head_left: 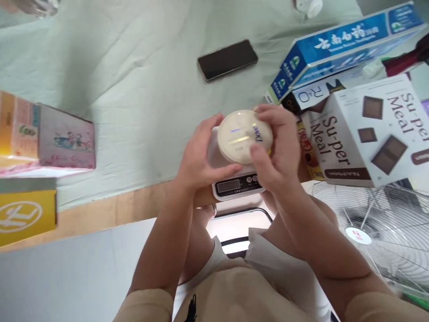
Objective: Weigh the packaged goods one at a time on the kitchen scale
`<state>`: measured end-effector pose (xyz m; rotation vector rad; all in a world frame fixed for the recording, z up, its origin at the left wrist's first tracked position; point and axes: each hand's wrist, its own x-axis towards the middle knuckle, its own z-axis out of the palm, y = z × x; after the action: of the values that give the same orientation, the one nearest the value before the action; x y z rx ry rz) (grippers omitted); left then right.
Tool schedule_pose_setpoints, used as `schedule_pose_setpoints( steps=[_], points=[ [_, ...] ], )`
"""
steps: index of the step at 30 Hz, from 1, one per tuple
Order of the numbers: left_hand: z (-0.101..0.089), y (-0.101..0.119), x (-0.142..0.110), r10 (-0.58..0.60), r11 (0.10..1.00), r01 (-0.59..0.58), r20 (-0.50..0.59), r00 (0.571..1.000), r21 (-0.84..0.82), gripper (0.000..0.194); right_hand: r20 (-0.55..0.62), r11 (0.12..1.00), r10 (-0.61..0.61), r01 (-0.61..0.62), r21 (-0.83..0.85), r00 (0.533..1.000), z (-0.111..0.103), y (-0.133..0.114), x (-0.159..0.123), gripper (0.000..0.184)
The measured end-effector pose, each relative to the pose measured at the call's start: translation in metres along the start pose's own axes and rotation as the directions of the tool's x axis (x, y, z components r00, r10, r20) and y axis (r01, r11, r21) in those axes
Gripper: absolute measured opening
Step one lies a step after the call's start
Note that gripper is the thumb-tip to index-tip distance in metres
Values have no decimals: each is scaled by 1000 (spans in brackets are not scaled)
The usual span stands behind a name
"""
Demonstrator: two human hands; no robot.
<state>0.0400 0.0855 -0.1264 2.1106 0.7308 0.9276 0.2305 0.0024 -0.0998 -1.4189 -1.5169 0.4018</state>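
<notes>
A round cream-coloured Dove jar (243, 134) with its lid facing up is in my right hand (279, 143), thumb on the near rim and fingers around the far right side. Beneath it lies a white digital scale (218, 195) with a dark display strip, at the table's near edge; the jar covers most of its top. My left hand (201, 154) wraps the scale's left side, its thumb lying across above the display and its fingertips at the far corner by the jar. Whether the jar rests on the scale or hovers just over it, I cannot tell.
Beyond the scale a black phone (228, 59) lies on the pale green cloth (140, 89). Right of my hands stand a white Su-per Meal box (355, 134) and a long blue box (348, 42). A fan (365, 232) is below them. Boxes (67, 141) stand left.
</notes>
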Motion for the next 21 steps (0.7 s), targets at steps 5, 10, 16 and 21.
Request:
schedule_pose_setpoints(
  steps=[5, 10, 16, 21],
  points=[
    [3, 0, -2, -13, 999, 14, -30, 999, 45, 115, -87, 987, -160, 157, -35, 983, 3, -4, 9, 36],
    [10, -5, 3, 38, 999, -36, -127, 991, 13, 122, -55, 993, -56, 61, 102, 997, 7, -3, 5, 42],
    [25, 56, 13, 115, 989, -138, -298, 948, -55, 107, -44, 978, -121, 126, 166, 992, -26, -25, -5, 51],
    [48, 132, 40, 211, 944, -255, -211, 955, -210, 112, -60, 989, -145, 147, 30, 988, -115, -63, -33, 54]
  ],
)
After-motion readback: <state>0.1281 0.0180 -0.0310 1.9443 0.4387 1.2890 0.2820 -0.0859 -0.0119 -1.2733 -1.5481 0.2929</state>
